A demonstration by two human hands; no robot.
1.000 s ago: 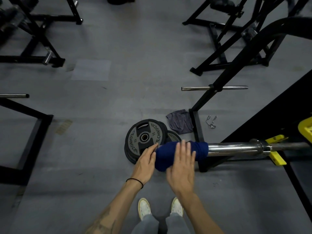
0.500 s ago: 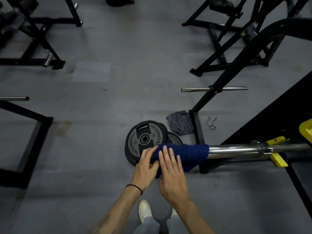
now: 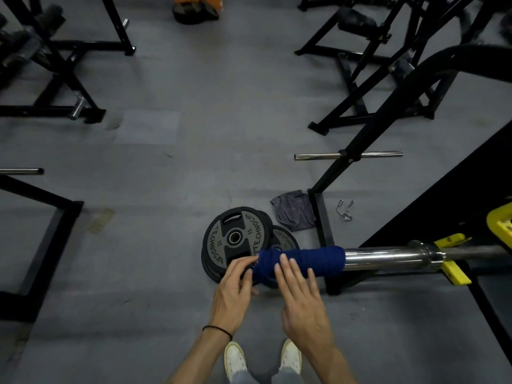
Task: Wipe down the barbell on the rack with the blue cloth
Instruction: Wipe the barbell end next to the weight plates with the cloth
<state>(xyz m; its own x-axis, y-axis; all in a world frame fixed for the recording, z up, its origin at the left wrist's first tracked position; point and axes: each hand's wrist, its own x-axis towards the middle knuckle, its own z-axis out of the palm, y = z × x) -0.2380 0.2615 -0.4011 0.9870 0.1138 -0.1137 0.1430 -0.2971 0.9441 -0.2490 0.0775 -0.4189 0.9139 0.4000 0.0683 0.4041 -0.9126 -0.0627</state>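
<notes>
Cloth (image 3: 302, 261) is wrapped around the barbell (image 3: 388, 256) end. It is pinched by the left hand (image 3: 232, 295); right hand (image 3: 302, 300) fingers are laid spread on it.

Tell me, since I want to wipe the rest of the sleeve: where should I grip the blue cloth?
Grip the blue cloth round its middle, coming from above, palm over the top. It wraps the round end of the barbell, so a curled right hand could likely slide it along toward the collar.
</notes>
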